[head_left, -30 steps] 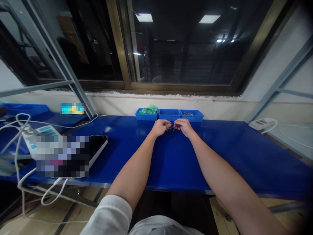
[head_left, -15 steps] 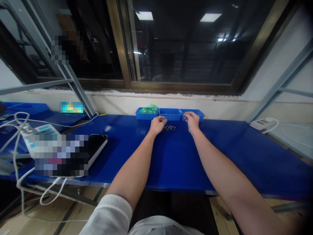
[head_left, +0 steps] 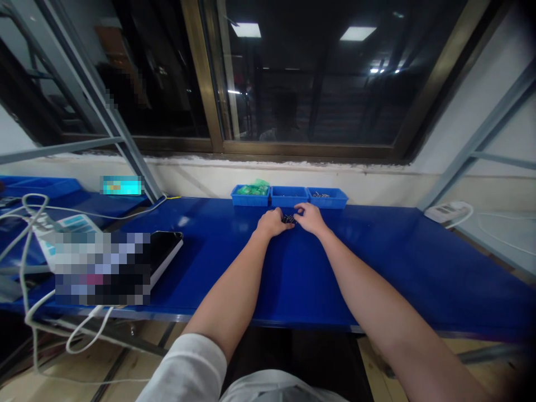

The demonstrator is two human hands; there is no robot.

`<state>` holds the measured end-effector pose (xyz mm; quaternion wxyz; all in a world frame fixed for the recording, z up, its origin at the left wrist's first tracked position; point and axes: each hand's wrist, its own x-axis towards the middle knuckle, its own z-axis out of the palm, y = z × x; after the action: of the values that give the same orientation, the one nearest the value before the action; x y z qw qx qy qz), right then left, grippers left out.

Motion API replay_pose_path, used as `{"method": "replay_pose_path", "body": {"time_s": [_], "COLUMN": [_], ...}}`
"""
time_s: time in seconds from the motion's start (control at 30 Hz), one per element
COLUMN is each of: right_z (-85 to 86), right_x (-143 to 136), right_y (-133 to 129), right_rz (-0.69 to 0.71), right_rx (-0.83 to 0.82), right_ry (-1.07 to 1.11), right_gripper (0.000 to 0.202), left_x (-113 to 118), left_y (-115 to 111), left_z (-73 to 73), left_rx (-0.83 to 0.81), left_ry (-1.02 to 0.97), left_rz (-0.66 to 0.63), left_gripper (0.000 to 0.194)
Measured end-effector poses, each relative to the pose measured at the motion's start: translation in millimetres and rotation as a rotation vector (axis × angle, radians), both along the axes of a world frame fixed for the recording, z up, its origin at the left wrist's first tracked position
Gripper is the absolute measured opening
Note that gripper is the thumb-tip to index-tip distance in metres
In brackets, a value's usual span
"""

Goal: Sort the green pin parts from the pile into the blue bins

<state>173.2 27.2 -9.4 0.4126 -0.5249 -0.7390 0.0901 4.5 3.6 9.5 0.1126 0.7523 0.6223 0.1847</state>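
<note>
Just in front of the middle blue bin (head_left: 289, 200), a small pile of thin metal pieces (head_left: 288, 219) is flanked on the tabletop (head_left: 293, 273) by the left hand (head_left: 270, 223) and right hand (head_left: 310, 219), both loosely curled. Whether any piece is grasped cannot be told. Pieces are best pinched singly, with the pile steadied lightly against scattering.

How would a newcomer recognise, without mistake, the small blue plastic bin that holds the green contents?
Find the dark window behind the long blue table. Below it, at the table's far edge, three small blue plastic bins stand side by side. Yours is the leftmost bin, alone in showing bright green contents above its rim.
</note>
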Motion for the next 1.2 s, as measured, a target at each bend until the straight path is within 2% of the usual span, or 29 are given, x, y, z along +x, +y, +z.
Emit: {"method": "replay_pose_path", "body": {"time_s": [0.17,0.33,0.53,0.73,0.97,1.1,1.2], "right_z": [-5.7,-7.0,-8.6,-8.2,-6.9,0.2,7.9], "right_x": [-4,-5,-6,-8,-7,-6,-6], "right_y": [1,-1,0,0,-1,-6,-12], "right_rz": [0.03,0.055,0.04,0.023,0.057,-0.079,-0.183], "right_rx": [-0.068,-0.054,-0.038,-0.021,-0.043,-0.09,-0.186], "right_ry": [-0.154,-0.182,-0.169,-0.171,-0.152,-0.219,-0.312], "right_gripper": [0.026,0.025,0.021,0.016,0.024,0.034,0.029], "left_x": [5,8,12,13,10,8,7], "left_y": [-3,-3,-3,-1,-1,0,0], "left_z": [0.0,-1.0,-5.0,-6.5,-4.5,-4.0,-3.3], "left_rx": [-0.003,0.015,0.056,0.083,0.104,0.109,0.099], "left_ry": [0.058,0.114,0.165,0.13,0.057,0.046,0.052], "left_rz": [-0.002,0.02,-0.008,0.001,0.003,0.019,0.068], "left_gripper": [0.038,0.026,0.027,0.026,0.025,0.024,0.025]}}
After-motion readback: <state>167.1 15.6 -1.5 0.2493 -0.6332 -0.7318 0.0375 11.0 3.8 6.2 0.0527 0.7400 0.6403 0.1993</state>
